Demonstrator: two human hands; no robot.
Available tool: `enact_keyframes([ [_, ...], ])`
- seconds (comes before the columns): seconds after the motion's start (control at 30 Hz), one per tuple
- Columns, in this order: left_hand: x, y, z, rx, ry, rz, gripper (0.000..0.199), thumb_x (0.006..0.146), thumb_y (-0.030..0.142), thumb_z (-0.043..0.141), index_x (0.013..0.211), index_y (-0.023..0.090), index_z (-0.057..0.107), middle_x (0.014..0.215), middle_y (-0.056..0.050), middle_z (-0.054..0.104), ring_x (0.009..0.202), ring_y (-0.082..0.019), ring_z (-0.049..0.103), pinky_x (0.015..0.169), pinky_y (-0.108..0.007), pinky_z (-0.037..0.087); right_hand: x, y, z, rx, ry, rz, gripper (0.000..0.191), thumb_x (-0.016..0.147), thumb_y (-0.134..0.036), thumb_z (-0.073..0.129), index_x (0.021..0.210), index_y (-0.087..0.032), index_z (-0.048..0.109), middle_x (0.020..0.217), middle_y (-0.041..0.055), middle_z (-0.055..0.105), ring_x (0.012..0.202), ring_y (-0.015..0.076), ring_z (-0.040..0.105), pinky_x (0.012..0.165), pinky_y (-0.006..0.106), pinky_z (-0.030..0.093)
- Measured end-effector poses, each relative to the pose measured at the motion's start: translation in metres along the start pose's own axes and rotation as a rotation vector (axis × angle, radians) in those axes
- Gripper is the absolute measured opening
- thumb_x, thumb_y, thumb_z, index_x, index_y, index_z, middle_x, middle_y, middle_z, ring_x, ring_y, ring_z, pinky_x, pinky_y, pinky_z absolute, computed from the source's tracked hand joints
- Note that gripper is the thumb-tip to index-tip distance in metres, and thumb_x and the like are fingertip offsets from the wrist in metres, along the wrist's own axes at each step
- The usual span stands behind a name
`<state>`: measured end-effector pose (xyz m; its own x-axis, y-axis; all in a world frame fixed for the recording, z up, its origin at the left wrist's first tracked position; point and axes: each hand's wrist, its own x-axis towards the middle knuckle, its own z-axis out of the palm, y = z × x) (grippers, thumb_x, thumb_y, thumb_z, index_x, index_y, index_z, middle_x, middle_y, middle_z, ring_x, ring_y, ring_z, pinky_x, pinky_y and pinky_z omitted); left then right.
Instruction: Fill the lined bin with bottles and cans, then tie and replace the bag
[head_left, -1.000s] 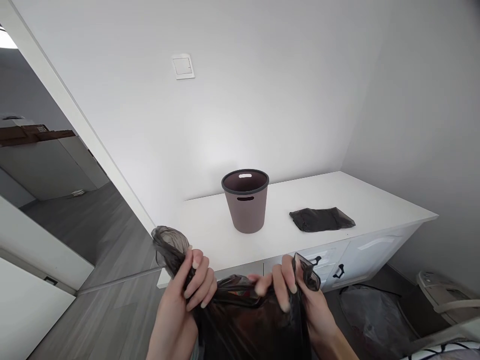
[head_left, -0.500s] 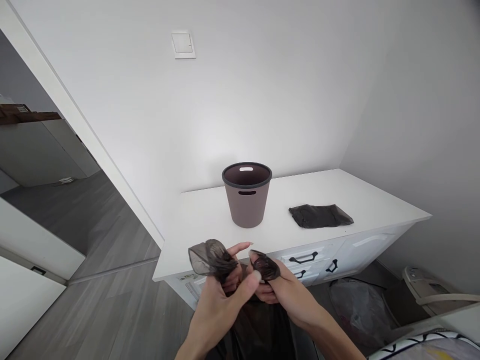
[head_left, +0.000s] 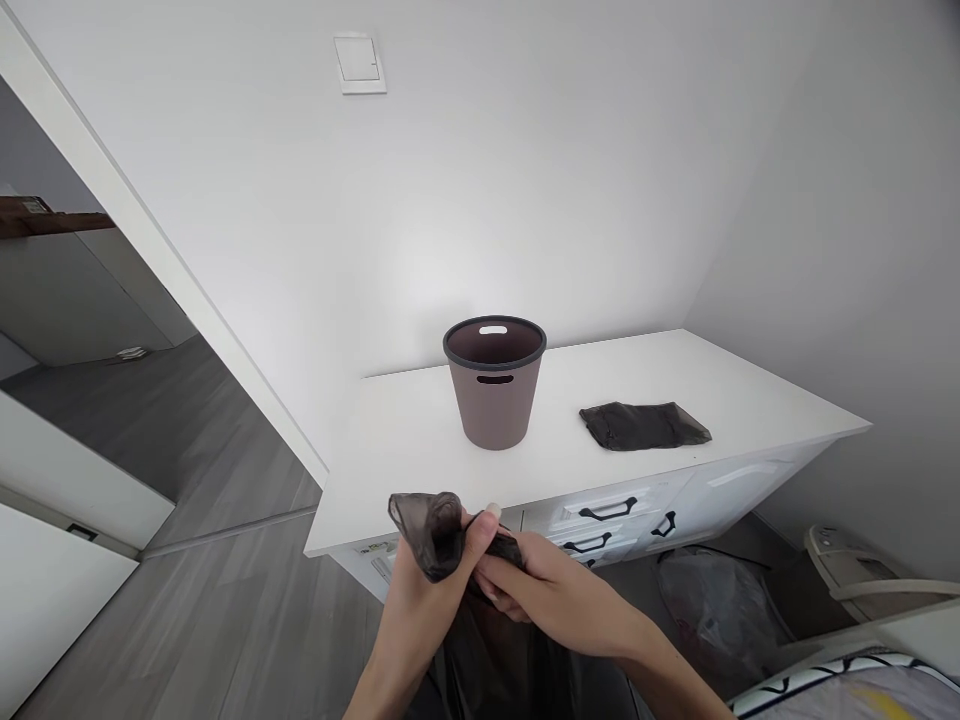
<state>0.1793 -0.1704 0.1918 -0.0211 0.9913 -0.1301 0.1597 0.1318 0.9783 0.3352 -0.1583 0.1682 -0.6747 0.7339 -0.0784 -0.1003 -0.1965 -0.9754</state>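
Both my hands are pressed together in front of the cabinet, gathering the top of a thin black plastic bag point(head_left: 495, 660). My left hand point(head_left: 442, 580) is closed on the bunched plastic, and a loose flap of it sticks out to the upper left. My right hand point(head_left: 540, 580) grips the bag right beside it, with fingers folded around the plastic. Below the hands the bag hangs down, its lower end out of view. A mauve trash bin point(head_left: 495, 410) with a dark rim stands upright on the cabinet top behind my hands. To its right lies a folded black bag point(head_left: 645, 427).
The white cabinet point(head_left: 757, 385) has dark-handled drawers and stands against the wall. At the right, a clear plastic bag point(head_left: 716, 600) and a beige appliance point(head_left: 862, 570) are down by the floor. A light switch point(head_left: 358, 62) is on the wall; a doorway opens at left.
My hands have drawn closer together, so the two bunches of plastic now meet. The view has tilted slightly. The bin and the folded bag stay where they were.
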Motion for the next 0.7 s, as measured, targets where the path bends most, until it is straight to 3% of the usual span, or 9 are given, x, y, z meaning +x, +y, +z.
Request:
enact_keyframes([
  [0.1, 0.004, -0.001, -0.001, -0.088, 0.054, -0.016, 0.045, 0.078, 0.056, 0.078, 0.065, 0.019, 0.056, 0.063, 0.002, 0.048, 0.063, -0.012, 0.047, 0.062, -0.025, 0.042, -0.002, 0.002, -0.006, 0.132, -0.057, -0.057, 0.041, 0.098, -0.057, 0.056, 0.085, -0.02, 0.049, 0.072, -0.0051, 0.038, 0.06, 0.0077, 0.027, 0.055, 0.024, 0.024],
  [0.2, 0.007, 0.0, 0.002, -0.156, 0.093, -0.039, 0.044, 0.079, 0.059, 0.077, 0.073, 0.017, 0.064, 0.059, 0.005, 0.036, 0.058, -0.01, 0.034, 0.056, -0.023, 0.035, -0.006, 0.011, -0.013, 0.2, -0.031, -0.135, 0.038, 0.101, -0.055, 0.052, 0.092, -0.018, 0.056, 0.069, -0.0056, 0.036, 0.06, 0.0084, 0.032, 0.059, 0.025, 0.03],
  [0.3, 0.01, -0.002, 0.005, -0.164, 0.07, -0.055, 0.043, 0.082, 0.059, 0.075, 0.087, 0.016, 0.068, 0.063, 0.006, 0.03, 0.061, -0.01, 0.029, 0.055, -0.023, 0.031, -0.007, 0.024, -0.014, 0.241, 0.071, -0.21, 0.039, 0.104, -0.051, 0.049, 0.092, -0.016, 0.061, 0.066, -0.0057, 0.035, 0.06, 0.0084, 0.034, 0.061, 0.026, 0.034],
  [0.47, 0.011, -0.004, 0.007, -0.235, -0.034, 0.028, 0.038, 0.099, 0.056, 0.054, 0.098, 0.019, 0.062, 0.069, 0.005, 0.023, 0.062, -0.01, 0.021, 0.056, -0.023, 0.028, -0.002, 0.032, -0.013, 0.559, 0.361, -0.243, 0.037, 0.097, -0.054, 0.062, 0.087, -0.018, 0.059, 0.063, -0.0092, 0.024, 0.052, 0.0063, 0.019, 0.055, 0.023, 0.037],
  [0.57, 0.009, -0.004, 0.009, -0.173, -0.073, -0.002, 0.044, 0.099, 0.062, 0.047, 0.09, 0.02, 0.059, 0.067, 0.005, 0.024, 0.059, -0.01, 0.022, 0.053, -0.024, 0.027, 0.002, 0.033, -0.018, 0.68, 0.49, -0.206, 0.041, 0.091, -0.057, 0.067, 0.086, -0.018, 0.059, 0.066, -0.0084, 0.024, 0.054, 0.0063, 0.017, 0.048, 0.021, 0.028],
  [0.7, 0.005, -0.003, 0.016, 0.036, -0.223, -0.059, 0.05, 0.098, 0.067, 0.043, 0.083, 0.02, 0.055, 0.065, 0.004, 0.03, 0.059, -0.011, 0.029, 0.056, -0.025, 0.034, 0.003, 0.037, -0.022, 0.621, 0.565, -0.157, 0.042, 0.09, -0.059, 0.068, 0.088, -0.018, 0.059, 0.066, -0.0081, 0.023, 0.055, 0.0066, 0.017, 0.047, 0.021, 0.019],
])
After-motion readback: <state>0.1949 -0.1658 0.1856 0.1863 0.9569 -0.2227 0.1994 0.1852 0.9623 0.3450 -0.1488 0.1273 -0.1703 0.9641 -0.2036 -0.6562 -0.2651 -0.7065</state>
